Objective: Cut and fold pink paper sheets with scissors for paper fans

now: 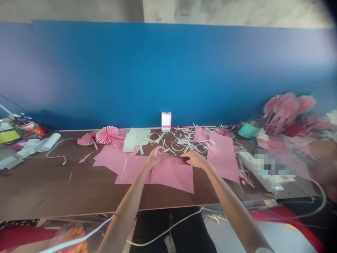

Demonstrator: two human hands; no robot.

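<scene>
Cutting looks like the step in hand: the right hand (194, 159) is closed around dark-handled scissors (185, 158), whose blades point toward the left hand (157, 155). The left hand's fingers appear to pinch the upper edge of a flat pink paper sheet (174, 175), though blur hides the exact contact. That sheet spreads between the forearms, above the near edge of the brown wooden desk (79, 196), overlapping another pink sheet to its left. As a judgement, the next move calls for the left hand to keep the edge taut while the right hand works the blades along an even line, clear of the left fingertips. The curled white strips (195, 144) lie close beyond the hands and could snag.

No brand or writing can be read: the upright phone (166, 121) has a masked screen, and any print on the red-and-white packet (33, 125) at far left is too small.
</scene>
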